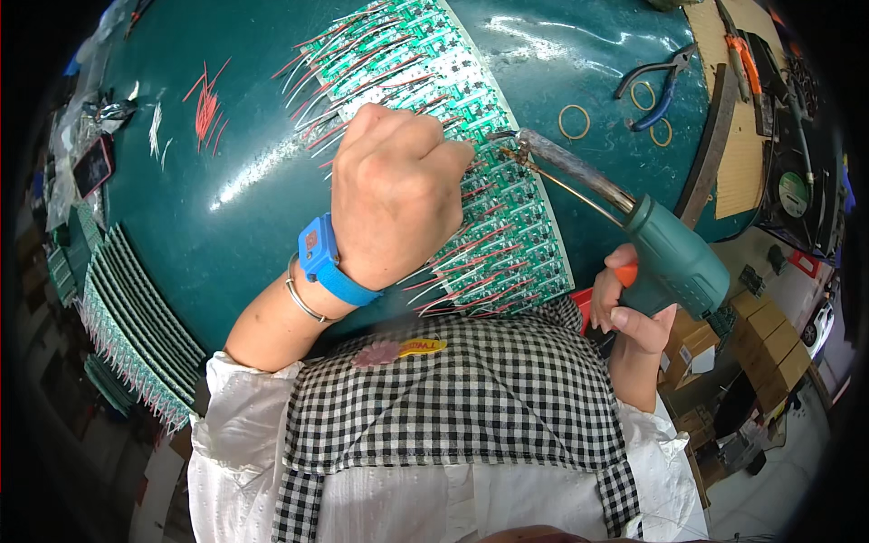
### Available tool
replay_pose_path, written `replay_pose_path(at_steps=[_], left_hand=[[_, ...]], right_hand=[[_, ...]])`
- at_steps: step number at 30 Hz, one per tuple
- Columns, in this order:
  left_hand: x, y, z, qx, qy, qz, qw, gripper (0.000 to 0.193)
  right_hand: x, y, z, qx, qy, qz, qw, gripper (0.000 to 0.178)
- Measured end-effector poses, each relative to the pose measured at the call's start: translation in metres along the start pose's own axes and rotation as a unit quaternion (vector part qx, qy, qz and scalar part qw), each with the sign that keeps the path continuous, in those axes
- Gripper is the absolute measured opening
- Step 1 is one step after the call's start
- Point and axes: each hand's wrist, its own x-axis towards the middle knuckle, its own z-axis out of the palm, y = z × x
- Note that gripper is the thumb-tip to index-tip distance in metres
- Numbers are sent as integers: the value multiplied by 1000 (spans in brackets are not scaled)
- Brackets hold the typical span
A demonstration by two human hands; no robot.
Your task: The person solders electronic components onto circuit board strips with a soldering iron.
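Observation:
My left hand is closed in a fist over a long panel of green circuit boards. Its fingertips are hidden behind the knuckles, so what they pinch, if anything, does not show. Short red and white wires stick out from the panel's left side in a dense row. In my right hand is a green soldering gun, with fingers around its handle near the orange trigger. The gun's metal tip is over the boards, just right of my left fist.
Loose red wires and white wires lie on the green tabletop. A stack of wired boards stands at left. Blue-handled pliers and tan rings lie at right, near a dark metal bar. Cardboard boxes stand lower right.

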Motion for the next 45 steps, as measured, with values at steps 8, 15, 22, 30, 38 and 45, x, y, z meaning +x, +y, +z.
replay_pose_path(at_steps=[8, 15, 22, 30, 38, 45], left_hand=[[7, 3, -6, 16, -23, -6, 1000, 16], [7, 7, -5, 33, -24, -15, 999, 15], [3, 11, -2, 44, -11, -12, 999, 14], [0, 9, -5, 34, 24, -7, 999, 17], [-6, 16, -3, 8, 52, 23, 998, 19], [-15, 9, 11, 6, 47, 6, 999, 18]], right_hand=[[9, -4, -1, 36, 1, -32, 999, 57], [54, -37, -20, 102, 32, -223, 969, 57], [112, -53, -33, -55, 202, -239, 948, 51], [59, -41, -27, 4, 99, -216, 971, 57], [-5, -6, -7, 9, 39, -48, 998, 55], [-18, 12, -5, -15, 5, -15, 1000, 49]])
